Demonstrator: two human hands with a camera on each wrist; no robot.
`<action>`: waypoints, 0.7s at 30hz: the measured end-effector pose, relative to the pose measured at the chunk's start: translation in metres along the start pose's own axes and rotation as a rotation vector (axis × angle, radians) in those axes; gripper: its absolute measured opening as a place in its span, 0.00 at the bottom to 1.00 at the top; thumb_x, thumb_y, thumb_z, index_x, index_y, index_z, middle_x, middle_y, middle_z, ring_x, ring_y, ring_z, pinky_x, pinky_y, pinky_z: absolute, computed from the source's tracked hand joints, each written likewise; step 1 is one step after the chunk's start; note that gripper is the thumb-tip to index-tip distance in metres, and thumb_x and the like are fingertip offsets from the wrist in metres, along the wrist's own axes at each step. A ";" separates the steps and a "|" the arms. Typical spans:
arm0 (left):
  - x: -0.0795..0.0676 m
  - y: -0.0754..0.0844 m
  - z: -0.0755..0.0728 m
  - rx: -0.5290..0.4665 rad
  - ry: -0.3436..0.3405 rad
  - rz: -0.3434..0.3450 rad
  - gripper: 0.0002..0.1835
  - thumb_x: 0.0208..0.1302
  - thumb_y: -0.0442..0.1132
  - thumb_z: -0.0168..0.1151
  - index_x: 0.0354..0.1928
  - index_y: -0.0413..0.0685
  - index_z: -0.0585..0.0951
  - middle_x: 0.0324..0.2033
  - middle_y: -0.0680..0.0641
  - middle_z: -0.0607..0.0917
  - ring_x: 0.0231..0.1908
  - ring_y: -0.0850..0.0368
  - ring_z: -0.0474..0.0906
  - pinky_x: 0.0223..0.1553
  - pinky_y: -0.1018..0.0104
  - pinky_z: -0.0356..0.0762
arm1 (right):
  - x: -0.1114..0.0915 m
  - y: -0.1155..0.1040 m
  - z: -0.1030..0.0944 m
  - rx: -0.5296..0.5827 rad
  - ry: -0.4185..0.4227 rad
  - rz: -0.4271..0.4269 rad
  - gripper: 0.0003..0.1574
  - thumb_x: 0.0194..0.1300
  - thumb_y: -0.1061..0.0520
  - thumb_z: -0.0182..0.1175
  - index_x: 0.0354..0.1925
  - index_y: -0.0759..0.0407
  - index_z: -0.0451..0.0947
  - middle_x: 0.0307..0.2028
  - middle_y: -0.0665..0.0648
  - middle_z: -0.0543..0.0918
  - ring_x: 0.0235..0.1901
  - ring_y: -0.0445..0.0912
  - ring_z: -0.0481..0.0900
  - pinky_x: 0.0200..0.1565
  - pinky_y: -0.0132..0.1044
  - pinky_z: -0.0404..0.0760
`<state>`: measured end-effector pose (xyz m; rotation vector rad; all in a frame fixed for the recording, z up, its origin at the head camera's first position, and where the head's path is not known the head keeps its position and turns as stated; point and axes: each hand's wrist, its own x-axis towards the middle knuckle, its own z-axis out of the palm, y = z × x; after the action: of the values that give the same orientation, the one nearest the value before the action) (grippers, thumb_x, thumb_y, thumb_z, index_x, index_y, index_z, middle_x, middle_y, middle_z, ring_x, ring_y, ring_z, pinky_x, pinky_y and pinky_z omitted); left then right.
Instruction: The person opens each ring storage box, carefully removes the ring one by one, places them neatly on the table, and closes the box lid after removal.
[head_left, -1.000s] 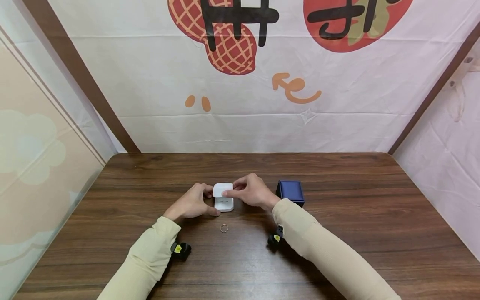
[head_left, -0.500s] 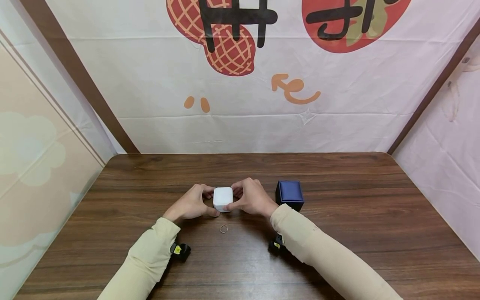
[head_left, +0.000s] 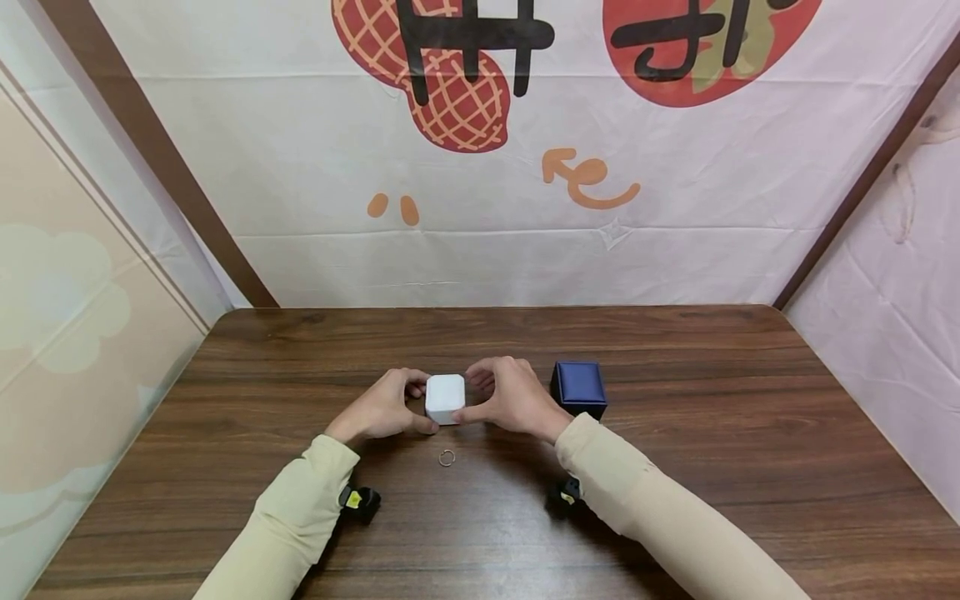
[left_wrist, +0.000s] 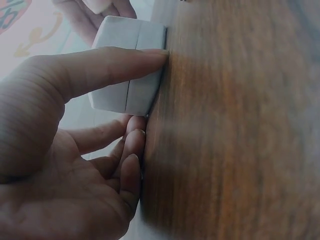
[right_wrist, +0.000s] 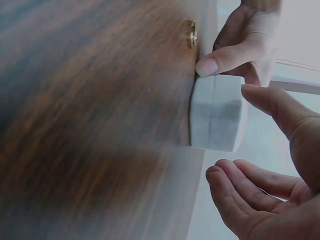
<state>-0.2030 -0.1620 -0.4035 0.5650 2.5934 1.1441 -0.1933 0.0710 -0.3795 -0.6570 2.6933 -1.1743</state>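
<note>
A small white ring box (head_left: 446, 398) stands with its lid down in the middle of the table; a seam runs round its side in the left wrist view. My left hand (head_left: 386, 407) holds it from the left, thumb along the front and fingers behind. To the right of it is my right hand (head_left: 513, 398), its thumb (right_wrist: 265, 97) at the lid's edge and its fingers (right_wrist: 240, 192) apart from the box. A thin gold ring (head_left: 447, 457) lies on the table on the near side of the box.
A dark blue box (head_left: 580, 387) sits just behind my right wrist. The brown wood-grain table (head_left: 712, 433) reaches back to a printed white cloth (head_left: 315, 167), and cloth also hangs at both sides.
The white box's lid has come down; a second ago it stood raised in my right fingers. Those fingers have since let go and spread off to the right. My left hand stays put.
</note>
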 end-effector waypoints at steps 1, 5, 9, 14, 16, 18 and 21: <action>0.000 0.000 0.000 -0.004 -0.001 -0.003 0.36 0.47 0.35 0.81 0.57 0.26 0.77 0.45 0.41 0.81 0.47 0.47 0.75 0.52 0.51 0.74 | -0.002 0.000 -0.001 0.005 0.001 -0.006 0.37 0.50 0.48 0.81 0.53 0.65 0.82 0.46 0.58 0.87 0.45 0.49 0.85 0.48 0.39 0.82; -0.001 -0.001 -0.001 -0.006 -0.002 0.002 0.37 0.46 0.35 0.82 0.57 0.26 0.76 0.46 0.41 0.81 0.47 0.47 0.75 0.53 0.52 0.74 | -0.010 -0.002 -0.008 0.057 0.005 -0.019 0.37 0.52 0.50 0.80 0.55 0.66 0.81 0.48 0.60 0.86 0.48 0.53 0.84 0.51 0.46 0.81; -0.002 0.000 -0.002 -0.004 0.002 0.025 0.37 0.46 0.36 0.82 0.57 0.26 0.76 0.46 0.41 0.82 0.47 0.47 0.76 0.52 0.52 0.74 | -0.019 -0.001 -0.016 0.104 0.044 -0.045 0.37 0.52 0.52 0.81 0.56 0.66 0.80 0.49 0.63 0.86 0.49 0.57 0.84 0.53 0.51 0.81; -0.007 0.005 -0.006 -0.011 0.018 0.047 0.40 0.46 0.37 0.82 0.60 0.27 0.75 0.48 0.40 0.82 0.49 0.45 0.76 0.55 0.49 0.74 | -0.031 0.004 -0.032 0.105 0.146 -0.084 0.36 0.50 0.52 0.81 0.55 0.63 0.82 0.48 0.62 0.86 0.48 0.57 0.85 0.53 0.48 0.81; -0.010 0.009 -0.009 0.001 0.035 0.052 0.41 0.46 0.38 0.83 0.61 0.27 0.74 0.50 0.39 0.81 0.51 0.43 0.76 0.57 0.47 0.73 | -0.037 0.008 -0.040 0.083 0.196 -0.099 0.36 0.50 0.52 0.82 0.55 0.62 0.82 0.47 0.61 0.87 0.47 0.54 0.85 0.52 0.48 0.82; -0.012 0.014 -0.011 0.020 0.058 0.059 0.42 0.46 0.38 0.83 0.63 0.29 0.74 0.51 0.38 0.81 0.53 0.42 0.76 0.58 0.46 0.72 | -0.045 0.013 -0.049 0.068 0.233 -0.107 0.36 0.50 0.51 0.82 0.55 0.61 0.82 0.47 0.60 0.87 0.47 0.53 0.85 0.51 0.49 0.82; -0.015 0.024 -0.015 0.047 0.091 0.074 0.42 0.48 0.40 0.82 0.64 0.31 0.73 0.54 0.36 0.79 0.55 0.40 0.74 0.59 0.43 0.71 | -0.057 0.024 -0.062 0.050 0.268 -0.107 0.37 0.51 0.50 0.81 0.58 0.59 0.81 0.50 0.58 0.86 0.48 0.52 0.84 0.51 0.50 0.82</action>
<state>-0.1890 -0.1634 -0.3746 0.6378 2.7039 1.1593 -0.1680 0.1518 -0.3566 -0.6889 2.8633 -1.4470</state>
